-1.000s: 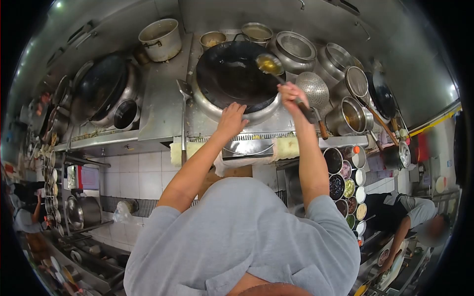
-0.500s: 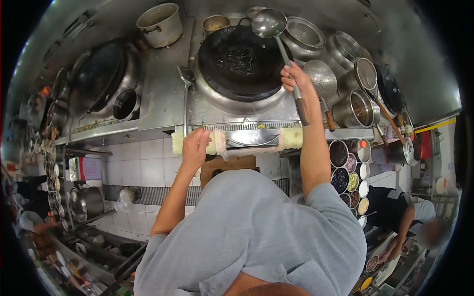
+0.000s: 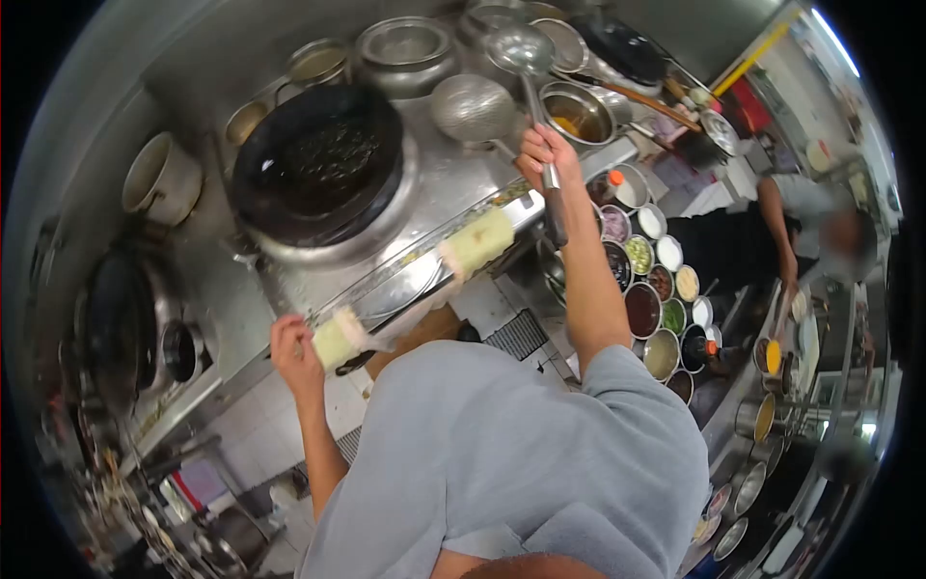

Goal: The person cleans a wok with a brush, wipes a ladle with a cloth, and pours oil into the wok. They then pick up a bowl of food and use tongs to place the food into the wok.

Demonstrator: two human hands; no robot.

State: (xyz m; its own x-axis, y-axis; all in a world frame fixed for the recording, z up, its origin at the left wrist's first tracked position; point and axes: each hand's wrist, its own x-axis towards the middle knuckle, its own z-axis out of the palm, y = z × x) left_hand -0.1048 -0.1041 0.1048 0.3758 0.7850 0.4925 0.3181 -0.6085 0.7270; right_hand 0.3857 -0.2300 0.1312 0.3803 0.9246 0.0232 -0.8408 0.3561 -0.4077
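Note:
My right hand [image 3: 550, 156] is closed around the handle of a steel ladle [image 3: 521, 48]. Its bowl hangs above the pots at the back, right of the wok, and the handle's end lies along my forearm. My left hand [image 3: 297, 352] is at the stove's front edge, fingers curled at the handle end of a wok spatula [image 3: 248, 253]. Beside that hand is a rolled yellow-green towel [image 3: 338, 340]. The black wok [image 3: 318, 174] sits on the burner with shiny dark liquid in it. A perforated skimmer [image 3: 473, 106] rests between wok and ladle.
A lidded-looking metal pot [image 3: 408, 53] stands behind the wok, a dented pot [image 3: 164, 179] to its left. At right is a pot of brownish liquid [image 3: 577, 111]. Several ingredient tubs [image 3: 643, 309] line my right side. Another person [image 3: 738, 241] works beyond them.
My view has turned to the right, so the wok and stove appear further left and tilted. More ingredient tubs show. The ladle stays in my right hand, its bowl now above the pots rather than the wok's edge.

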